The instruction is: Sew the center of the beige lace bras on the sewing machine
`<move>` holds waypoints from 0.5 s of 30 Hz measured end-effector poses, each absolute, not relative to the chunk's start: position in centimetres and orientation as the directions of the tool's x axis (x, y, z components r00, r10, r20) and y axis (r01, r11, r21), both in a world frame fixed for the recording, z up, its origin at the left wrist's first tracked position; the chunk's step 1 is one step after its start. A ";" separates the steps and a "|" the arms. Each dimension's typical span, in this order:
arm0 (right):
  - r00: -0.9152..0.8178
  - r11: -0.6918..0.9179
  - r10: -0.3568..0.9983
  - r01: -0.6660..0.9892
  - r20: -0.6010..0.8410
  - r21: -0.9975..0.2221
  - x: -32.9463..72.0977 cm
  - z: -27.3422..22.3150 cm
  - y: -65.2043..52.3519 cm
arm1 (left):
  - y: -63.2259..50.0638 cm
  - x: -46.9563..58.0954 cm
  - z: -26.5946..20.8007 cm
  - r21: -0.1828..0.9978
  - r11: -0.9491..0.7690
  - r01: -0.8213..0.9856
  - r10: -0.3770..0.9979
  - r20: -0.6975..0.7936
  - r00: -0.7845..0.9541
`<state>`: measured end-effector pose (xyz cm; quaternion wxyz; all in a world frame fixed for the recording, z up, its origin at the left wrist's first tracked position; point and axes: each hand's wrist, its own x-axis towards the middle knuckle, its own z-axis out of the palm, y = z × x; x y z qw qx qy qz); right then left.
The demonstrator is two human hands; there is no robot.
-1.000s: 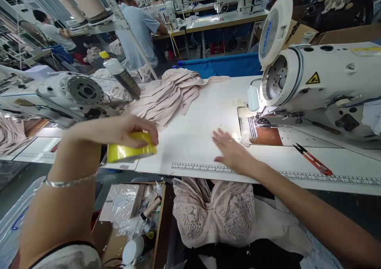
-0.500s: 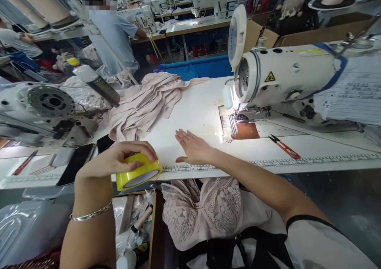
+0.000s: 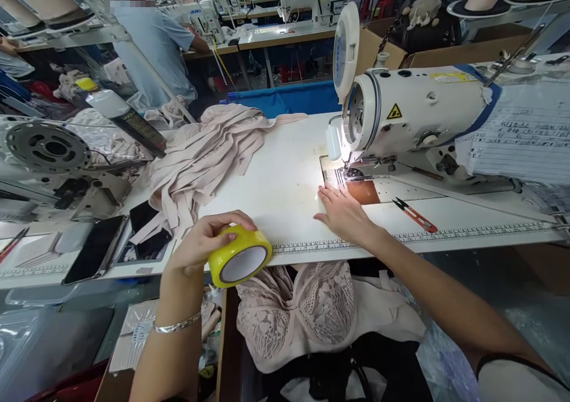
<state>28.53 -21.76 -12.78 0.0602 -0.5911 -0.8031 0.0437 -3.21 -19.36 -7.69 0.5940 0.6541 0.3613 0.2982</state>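
My left hand point(image 3: 218, 240) grips a roll of yellow tape point(image 3: 240, 256) at the front edge of the white sewing table point(image 3: 285, 182). Fingers outstretched, my right hand point(image 3: 345, 213) lies flat beside the needle plate of the sewing machine point(image 3: 401, 111). It holds nothing that I can see. Orange-handled thread snips point(image 3: 416, 215) rest to the right of that hand. On my lap is a beige lace bra point(image 3: 307, 313). A heap of beige fabric pieces point(image 3: 214, 146) covers the table's left part.
A second machine point(image 3: 48, 158) stands at the left, near a spray can with a yellow cap point(image 3: 120, 117) and a dark phone point(image 3: 94, 247). Below the table is an open drawer point(image 3: 227, 342). A person in a light blue shirt point(image 3: 146, 51) is beyond the table.
My right hand has slid right along the table to the needle plate. My left hand has moved right with the tape roll, whose side now faces me more. The view has shifted slightly.
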 end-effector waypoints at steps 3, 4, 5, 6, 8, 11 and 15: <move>-0.323 0.325 0.946 0.936 0.032 -0.136 28.1 -12.6 -19.9 | -19.6 -2.9 -8.1 0.999 0.017 0.052 0.843 -0.042 0.537; -0.320 0.321 0.947 0.937 0.024 -0.141 28.0 -12.7 -19.3 | -19.7 -2.8 -8.2 0.999 0.025 0.038 0.850 -0.041 0.525; -0.310 0.310 0.950 0.938 0.025 -0.153 28.0 -12.8 -18.8 | -19.8 -2.8 -8.3 0.999 0.031 0.027 0.858 -0.041 0.512; -0.292 0.294 0.956 0.938 0.040 -0.183 28.1 -12.9 -18.5 | -19.9 -2.7 -8.4 0.999 0.039 0.017 0.867 -0.042 0.497; -0.245 0.259 0.966 0.928 0.086 -0.269 28.4 -13.2 -18.1 | -20.0 -2.3 -8.9 0.997 0.068 -0.020 0.888 -0.051 0.456; -0.160 0.195 0.979 0.908 0.123 -0.371 28.6 -13.3 -18.3 | -20.3 -1.4 -10.1 0.983 0.125 -0.137 0.921 -0.063 0.384; -0.052 0.091 0.993 0.900 0.104 -0.426 28.4 -12.9 -18.2 | -20.6 -0.4 -11.9 0.948 0.215 -0.236 0.922 -0.117 0.370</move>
